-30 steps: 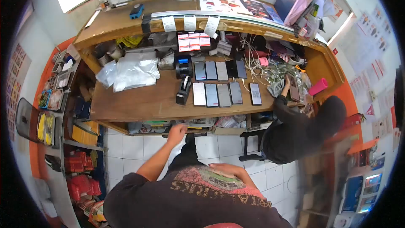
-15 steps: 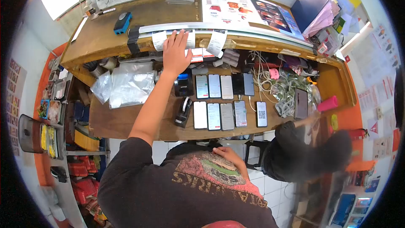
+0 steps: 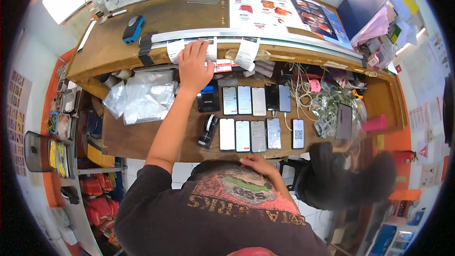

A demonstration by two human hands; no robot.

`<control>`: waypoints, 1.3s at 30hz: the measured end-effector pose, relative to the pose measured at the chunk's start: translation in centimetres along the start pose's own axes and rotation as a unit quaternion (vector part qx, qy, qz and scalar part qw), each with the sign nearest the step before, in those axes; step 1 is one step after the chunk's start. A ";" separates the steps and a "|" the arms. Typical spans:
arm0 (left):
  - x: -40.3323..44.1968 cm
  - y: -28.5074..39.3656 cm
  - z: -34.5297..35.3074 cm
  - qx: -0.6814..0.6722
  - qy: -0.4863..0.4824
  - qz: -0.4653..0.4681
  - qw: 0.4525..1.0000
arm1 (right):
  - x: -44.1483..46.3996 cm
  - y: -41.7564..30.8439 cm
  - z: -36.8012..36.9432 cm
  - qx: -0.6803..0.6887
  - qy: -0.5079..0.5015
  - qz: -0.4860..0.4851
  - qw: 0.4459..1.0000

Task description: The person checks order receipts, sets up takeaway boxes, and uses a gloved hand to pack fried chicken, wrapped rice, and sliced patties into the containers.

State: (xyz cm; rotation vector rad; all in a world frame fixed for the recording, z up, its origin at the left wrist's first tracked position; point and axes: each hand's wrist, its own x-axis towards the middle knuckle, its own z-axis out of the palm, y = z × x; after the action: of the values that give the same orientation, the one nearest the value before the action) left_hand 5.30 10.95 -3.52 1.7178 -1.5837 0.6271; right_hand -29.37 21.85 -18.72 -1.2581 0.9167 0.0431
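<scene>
Left hand [image 3: 193, 68] over middle slip [image 3: 213, 47], fingers slightly spread, pinch unclear; light touch best against creasing; right hand [image 3: 257, 164] low, fingers unclear.

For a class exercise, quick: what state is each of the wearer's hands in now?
Left hand: open, over the middle slip; whether touching, cannot tell.
Right hand: by the shirt; open, closed or holding, cannot tell.

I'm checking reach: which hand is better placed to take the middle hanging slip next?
Likely left: the left hand partly covers that slip, while the right hand sits near the shirt.
</scene>
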 end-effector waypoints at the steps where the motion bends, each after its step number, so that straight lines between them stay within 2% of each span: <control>1: 0.3 0.0 0.2 0.009 -0.003 -0.008 1.000 | 0.8 -0.5 -0.4 0.033 0.017 -0.043 0.998; 2: 0.6 0.2 0.4 0.004 -0.007 -0.004 1.000 | 2.1 -0.9 -1.2 0.065 0.035 -0.086 0.994; 3: 0.8 0.4 0.6 0.013 -0.008 -0.025 1.000 | 4.2 -1.4 -2.5 0.025 0.119 -0.143 0.982; 4: 0.9 0.5 0.9 0.022 -0.009 -0.046 0.999 | 4.9 -4.6 -3.4 0.074 0.179 -0.200 0.960; 5: 0.8 0.5 1.3 0.016 -0.004 -0.051 0.999 | 4.8 -8.8 -4.4 0.044 0.251 -0.208 0.944; 6: 0.7 0.6 1.4 0.011 -0.007 -0.048 0.999 | 5.8 -11.5 -5.6 0.016 0.333 -0.296 0.895; 8: 0.6 0.9 1.5 0.019 -0.017 -0.060 0.998 | 6.6 -18.4 -6.9 0.060 0.402 -0.387 0.828; 9: 0.6 1.1 1.4 0.021 -0.024 -0.063 0.998 | 7.6 -20.5 -7.8 0.087 0.403 -0.385 0.825; 10: 0.6 1.4 1.4 0.018 -0.024 -0.058 0.998 | 7.5 -23.1 -7.8 0.063 0.434 -0.344 0.830; 11: 0.6 1.5 1.2 0.012 -0.023 -0.058 0.998 | 10.9 -23.2 -9.1 0.089 0.443 -0.382 0.806; 12: 0.6 1.5 1.0 0.006 -0.021 -0.058 0.998 | 11.5 -24.0 -9.1 0.091 0.445 -0.384 0.804; 14: 0.3 1.2 0.4 -0.003 -0.027 -0.066 0.997 | 12.6 -25.4 -8.8 0.006 0.494 -0.347 0.797; 17: -0.3 -1.4 -1.4 0.021 0.075 -0.112 0.991 | 14.3 -25.1 -9.1 0.106 0.456 -0.355 0.809; 20: -1.9 -5.7 -1.8 0.035 0.040 -0.091 0.994 | 14.6 -24.5 -9.3 0.151 0.431 -0.350 0.818; 26: -2.5 -7.3 -3.1 0.002 0.037 -0.051 0.998 | 13.5 -25.3 -8.7 0.183 0.403 -0.343 0.829; 29: -2.4 -7.6 -3.1 -0.002 0.048 -0.048 0.998 | 14.6 -24.3 -8.2 0.167 0.448 -0.345 0.808; 31: -2.3 -7.7 -3.0 -0.002 0.050 -0.053 0.997 | 15.0 -23.4 -5.5 0.132 0.590 -0.366 0.708; 32: -2.3 -7.7 -2.9 -0.010 0.056 -0.054 0.997 | 15.4 -22.7 -4.0 0.074 0.620 -0.352 0.698; 34: -2.3 -7.8 -2.9 -0.018 0.061 -0.057 0.996 | 16.3 -21.9 -0.9 0.099 0.542 -0.397 0.734; 37: -2.2 -7.8 -3.3 -0.012 0.062 -0.051 0.997 | 16.7 -22.8 3.1 0.060 0.402 -0.429 0.807; 38: -2.0 -7.9 -3.6 -0.017 0.059 -0.055 0.997 | 17.2 -23.4 3.9 0.053 0.348 -0.452 0.819; 39: -1.8 -8.0 -3.9 -0.022 0.057 -0.059 0.996 | 17.5 -24.1 4.5 -0.023 0.335 -0.485 0.808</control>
State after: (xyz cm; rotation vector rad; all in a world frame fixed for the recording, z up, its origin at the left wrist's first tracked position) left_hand 13.33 15.08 -3.84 1.6995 -1.3971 0.6160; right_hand -3.34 9.24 -10.29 -1.6994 0.7384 -1.2702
